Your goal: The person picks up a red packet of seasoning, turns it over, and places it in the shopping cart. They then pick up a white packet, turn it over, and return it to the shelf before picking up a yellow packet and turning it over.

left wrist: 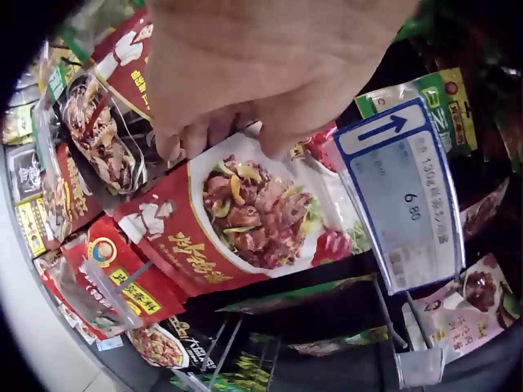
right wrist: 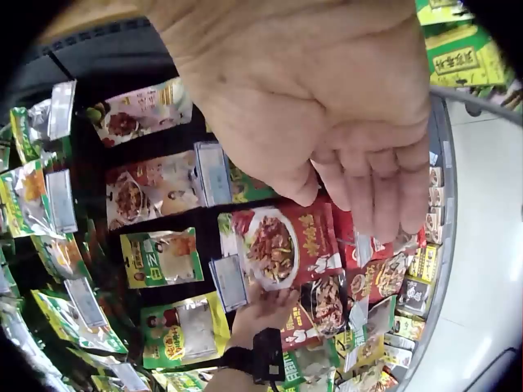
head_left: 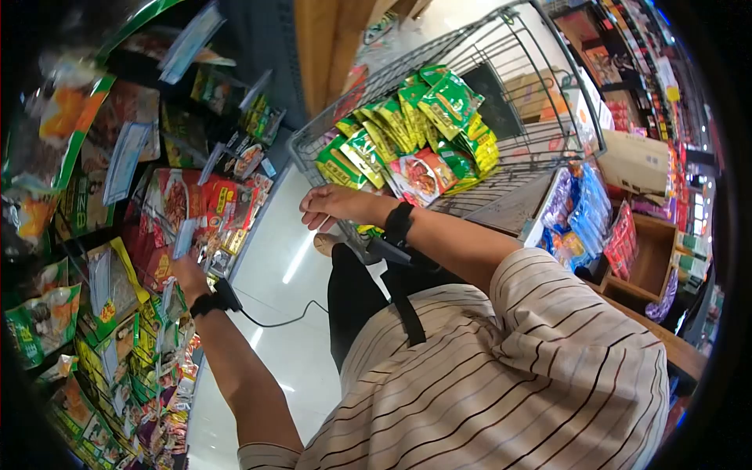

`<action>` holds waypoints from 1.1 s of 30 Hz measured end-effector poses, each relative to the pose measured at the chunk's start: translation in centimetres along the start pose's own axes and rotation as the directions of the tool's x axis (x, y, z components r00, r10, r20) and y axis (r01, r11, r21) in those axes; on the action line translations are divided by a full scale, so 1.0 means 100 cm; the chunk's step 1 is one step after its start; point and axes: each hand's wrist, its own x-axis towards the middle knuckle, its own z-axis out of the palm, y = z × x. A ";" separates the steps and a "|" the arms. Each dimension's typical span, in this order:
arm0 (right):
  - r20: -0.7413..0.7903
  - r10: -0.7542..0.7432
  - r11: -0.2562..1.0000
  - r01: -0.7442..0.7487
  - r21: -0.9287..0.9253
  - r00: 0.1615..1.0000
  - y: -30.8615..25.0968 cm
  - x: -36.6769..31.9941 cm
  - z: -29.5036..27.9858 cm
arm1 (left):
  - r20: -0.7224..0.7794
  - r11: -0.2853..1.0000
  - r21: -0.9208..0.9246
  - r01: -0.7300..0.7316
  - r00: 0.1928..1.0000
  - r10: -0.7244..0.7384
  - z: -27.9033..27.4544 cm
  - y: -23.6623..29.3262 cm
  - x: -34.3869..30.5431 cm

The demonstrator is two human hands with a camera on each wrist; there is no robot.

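Observation:
My left hand (head_left: 188,274) is at the hanging packets of the shelf display. In the left wrist view its curled fingers and thumb grip the edge of a red food packet (left wrist: 176,249) with a picture of a meat dish. A price tag (left wrist: 404,196) hangs beside that packet. My right hand (head_left: 341,205) hovers with loose fingers between the display and the shopping cart (head_left: 295,149), holding nothing. In the cart lie several green and yellow packets (head_left: 446,102) and a red packet (head_left: 423,174) with a dish picture.
More packets hang on hooks, among them a yellow-edged green packet (right wrist: 184,333). Pale floor (head_left: 270,251) runs between the shelf and the cart. A black cable (head_left: 286,319) trails from the left wrist. Behind the cart stands a cardboard box (head_left: 634,160).

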 end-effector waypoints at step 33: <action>-0.019 0.228 -0.199 0.027 -0.980 0.973 0.087 -0.047 -0.181 | 0.366 0.282 -0.708 0.647 0.678 -0.638 -0.002 0.270 -0.253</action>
